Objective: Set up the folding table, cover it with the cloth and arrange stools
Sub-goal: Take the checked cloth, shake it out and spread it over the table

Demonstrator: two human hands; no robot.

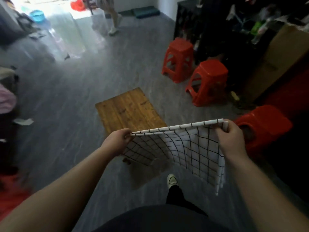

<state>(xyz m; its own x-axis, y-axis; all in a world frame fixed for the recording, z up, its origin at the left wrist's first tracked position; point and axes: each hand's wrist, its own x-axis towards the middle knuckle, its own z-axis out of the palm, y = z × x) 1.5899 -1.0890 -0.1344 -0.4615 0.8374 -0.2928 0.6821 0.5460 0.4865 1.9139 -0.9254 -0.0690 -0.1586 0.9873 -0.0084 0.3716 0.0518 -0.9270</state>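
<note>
**Cloth held up over the wooden table**

I see both hands holding the checked cloth by its folded top edge — the left hand pinches the left corner, the right hand grips the right corner with curled fingers. The cloth hangs down between them, still partly folded, above the near end of the wooden table. Three red stools stand on the grey floor to the right — one just beside my right hand.
</note>
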